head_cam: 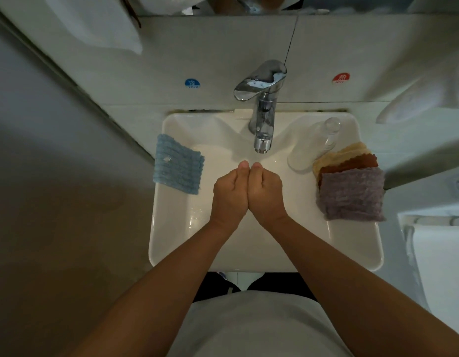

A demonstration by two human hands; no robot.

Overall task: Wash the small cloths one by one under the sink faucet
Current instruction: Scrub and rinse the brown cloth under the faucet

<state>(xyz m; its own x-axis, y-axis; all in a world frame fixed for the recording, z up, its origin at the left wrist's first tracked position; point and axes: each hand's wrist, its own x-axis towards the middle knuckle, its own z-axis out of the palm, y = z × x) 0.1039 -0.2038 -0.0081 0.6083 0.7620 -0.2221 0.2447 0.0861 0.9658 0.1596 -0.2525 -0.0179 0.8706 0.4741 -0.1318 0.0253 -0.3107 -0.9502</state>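
Blue cloth [178, 164] lies draped over L rim of sink [171, 248], one edge hanging outside, other corner reaching twd the basin. R rim carries a stack: purple cloth [350, 193] on top, brown cloth [352, 162] under it, yellow cloth [339, 152] lowest, all overlapping, outer edges past the rim. Clear glass [313, 145] lies tipped beside the stack, touching the yellow one.

Open room: basin centre, betw. the two cloth sites and in front of the faucet [261, 109]; spout sits just above the fingertips.

I see left hand [229, 191] and right hand [265, 190] pressed side by side over the basin, fingers curled inward, thumbs touching, forearms converging. Neither holds a cloth; whether anything is cupped inside I can't tell. Can't tell if water runs.

Cold sticker [192, 83] L of faucet, hot sticker [341, 78] R, on wall.
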